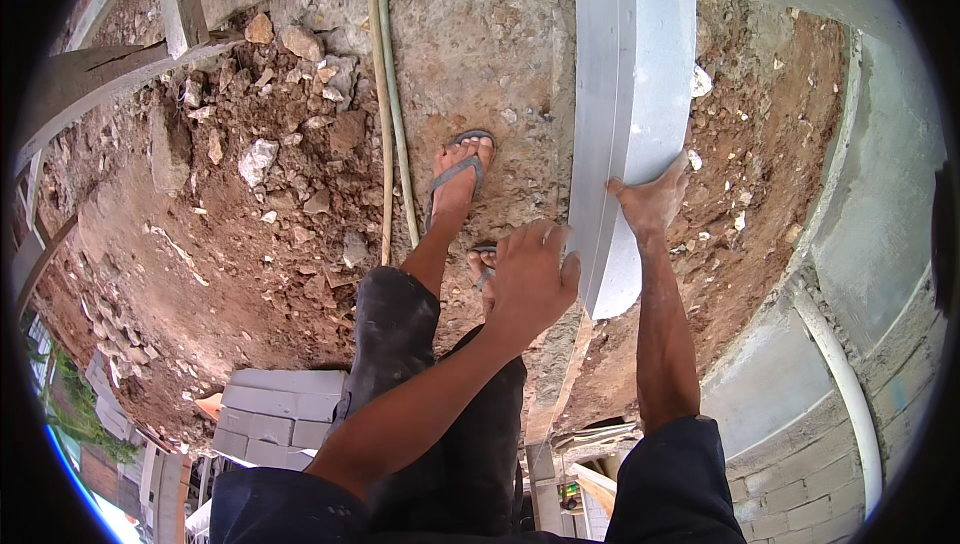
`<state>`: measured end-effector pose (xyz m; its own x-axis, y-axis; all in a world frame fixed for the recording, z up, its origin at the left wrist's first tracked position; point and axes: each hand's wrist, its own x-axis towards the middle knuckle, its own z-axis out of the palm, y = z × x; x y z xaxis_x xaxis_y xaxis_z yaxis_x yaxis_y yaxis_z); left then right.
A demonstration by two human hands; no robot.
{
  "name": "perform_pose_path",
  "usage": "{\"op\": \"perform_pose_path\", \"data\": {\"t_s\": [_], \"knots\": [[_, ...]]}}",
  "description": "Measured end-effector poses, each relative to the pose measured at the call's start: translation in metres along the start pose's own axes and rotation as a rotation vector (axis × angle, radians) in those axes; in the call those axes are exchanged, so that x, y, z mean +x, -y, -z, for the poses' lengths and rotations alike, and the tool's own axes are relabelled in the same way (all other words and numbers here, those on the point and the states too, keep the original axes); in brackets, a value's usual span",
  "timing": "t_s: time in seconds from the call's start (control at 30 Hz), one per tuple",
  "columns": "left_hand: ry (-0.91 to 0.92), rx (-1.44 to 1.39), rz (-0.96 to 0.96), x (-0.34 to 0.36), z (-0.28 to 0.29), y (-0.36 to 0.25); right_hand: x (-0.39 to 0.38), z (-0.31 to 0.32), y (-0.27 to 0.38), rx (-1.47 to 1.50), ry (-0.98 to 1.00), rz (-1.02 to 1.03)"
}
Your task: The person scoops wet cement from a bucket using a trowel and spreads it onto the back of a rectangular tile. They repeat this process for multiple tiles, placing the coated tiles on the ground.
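Our right hand (652,199) is on the long pale block (655,74), its fingers grasping across the light upper face with the thumb at the left edge and the fingertips at the right. Our left hand (530,274) is just beside the block's near left end, its fingers partly curled; we cannot tell whether they touch the block or hold anything. The block lies lengthwise ahead of us, right of our feet, with a thin string (616,74) running along it. Our sandalled foot (456,179) stands on the rough ground, and left of it lie a green hose (398,124) and a tan pole (382,94). Farther left we see rubble (300,124), and lower down, stacked grey blocks (275,409)
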<state>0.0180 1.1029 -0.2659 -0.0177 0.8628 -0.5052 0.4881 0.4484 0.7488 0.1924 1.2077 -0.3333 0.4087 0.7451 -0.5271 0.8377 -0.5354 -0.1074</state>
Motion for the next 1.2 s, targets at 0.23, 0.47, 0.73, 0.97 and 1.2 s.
{"op": "perform_pose_path", "data": {"t_s": [0.23, 0.47, 0.73, 0.97, 1.2], "knots": [[0.049, -0.041, -0.046, 0.001, -0.010, -0.008, 0.009, -0.017, -0.010, -0.103, -0.093, 0.017], [0.135, 0.067, -0.119, 0.004, -0.021, -0.012, 0.004, -0.009, -0.002, -0.064, -0.038, -0.019], [0.157, 0.083, -0.129, 0.007, -0.029, -0.012, 0.007, -0.019, -0.008, -0.069, -0.036, -0.008], [0.165, 0.062, -0.091, 0.006, -0.033, -0.008, 0.004, -0.018, -0.011, -0.027, -0.029, 0.001], [0.165, 0.091, -0.075, 0.001, -0.038, -0.015, 0.004, -0.023, -0.017, -0.012, -0.043, 0.038]]}}
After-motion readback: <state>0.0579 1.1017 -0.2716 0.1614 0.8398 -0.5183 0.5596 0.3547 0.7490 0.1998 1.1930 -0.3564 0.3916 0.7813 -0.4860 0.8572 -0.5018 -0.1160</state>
